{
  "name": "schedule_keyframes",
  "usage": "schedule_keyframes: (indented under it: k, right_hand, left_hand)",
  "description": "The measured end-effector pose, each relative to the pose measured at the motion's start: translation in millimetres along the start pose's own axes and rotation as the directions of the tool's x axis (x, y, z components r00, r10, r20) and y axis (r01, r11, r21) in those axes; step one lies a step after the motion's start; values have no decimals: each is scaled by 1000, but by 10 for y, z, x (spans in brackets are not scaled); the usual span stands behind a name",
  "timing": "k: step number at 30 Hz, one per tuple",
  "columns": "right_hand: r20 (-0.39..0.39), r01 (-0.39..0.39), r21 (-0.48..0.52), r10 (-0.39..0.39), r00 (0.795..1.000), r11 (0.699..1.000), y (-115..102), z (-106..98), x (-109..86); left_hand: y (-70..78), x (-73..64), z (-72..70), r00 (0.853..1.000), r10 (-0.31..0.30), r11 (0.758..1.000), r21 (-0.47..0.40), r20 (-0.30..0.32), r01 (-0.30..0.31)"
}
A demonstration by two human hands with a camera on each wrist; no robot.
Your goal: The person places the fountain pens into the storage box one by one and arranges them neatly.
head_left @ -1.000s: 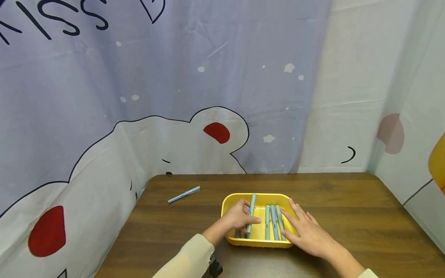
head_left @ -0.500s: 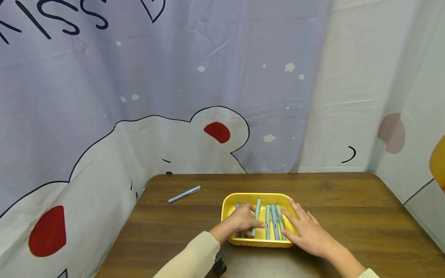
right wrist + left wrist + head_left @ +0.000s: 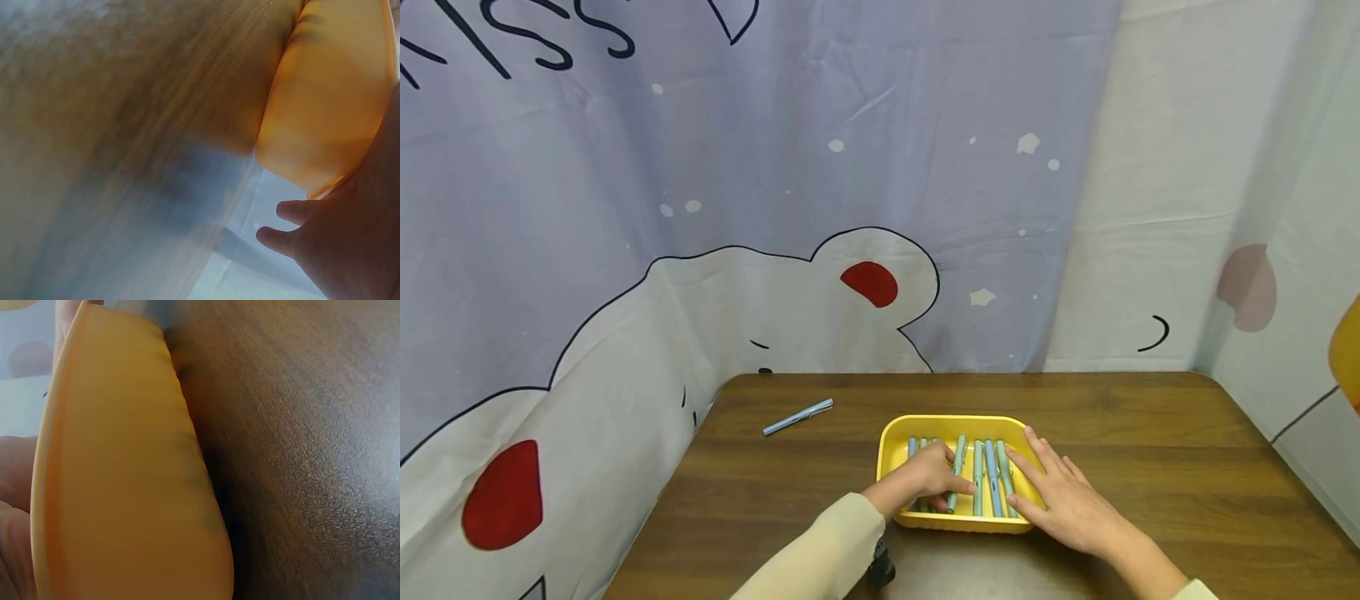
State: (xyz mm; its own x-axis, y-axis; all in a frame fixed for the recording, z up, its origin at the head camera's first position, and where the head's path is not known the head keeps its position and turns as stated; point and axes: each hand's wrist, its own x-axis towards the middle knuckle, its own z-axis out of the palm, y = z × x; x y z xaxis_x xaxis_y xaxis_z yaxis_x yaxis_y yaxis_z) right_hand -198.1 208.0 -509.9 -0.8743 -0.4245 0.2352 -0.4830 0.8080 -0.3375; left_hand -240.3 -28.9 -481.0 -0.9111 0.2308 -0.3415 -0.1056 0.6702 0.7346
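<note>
A yellow tray [image 3: 958, 524] holds several slim light green and blue pens standing roughly parallel. Inside it, my left hand [image 3: 929, 472] pinches a light green pen [image 3: 960, 454], slightly tilted and low in the tray; the fingertips are partly hidden. To its right lie a green pen [image 3: 977, 475], a blue pen [image 3: 992, 479] and another green pen [image 3: 1004, 467]. Other pens, among them a blue pen [image 3: 912, 448], are partly covered by the left hand. My right hand [image 3: 1063, 502] rests at the tray's right rim, fingers spread. In the left wrist view, the tray wall [image 3: 125, 450] hides most of the hand.
A single blue pen [image 3: 797, 417] lies on the brown wooden table [image 3: 1120, 433], left of the tray and towards the back. A printed curtain [image 3: 760, 167] hangs behind the table's far edge.
My left hand has moved right within the tray and lowered the green pen beside the row on the right, uncovering pens at the left. The right hand has stayed at the rim.
</note>
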Motion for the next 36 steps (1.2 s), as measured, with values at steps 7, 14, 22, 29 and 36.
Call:
schedule_keyframes:
  k: [7, 14, 22, 29, 36]
  right_hand:
    - [-6, 1, -7, -1, 1000, 1000, 1, -7, 5]
    - [-11, 0, -14, 0, 1000, 1000, 8, -6, 15]
    - [-8, 0, -14, 0, 1000, 1000, 12, -8, 16]
    - [-11, -2, -6, 2, 1000, 1000, 0, 3, 3]
    - [-18, 2, 2, -2, 1000, 1000, -11, 7, -2]
  left_hand:
    - [30, 46, 13, 1000, -12, 998, 68, -1, 12]
    - [63, 61, 32, 1000, -19, 995, 96, -3, 19]
    - [74, 56, 69, 999, 38, 984, 174, 14, -39]
    - [110, 44, 82, 999, 31, 966, 256, 34, -39]
    - [123, 19, 76, 998, 53, 932, 356, 32, -61]
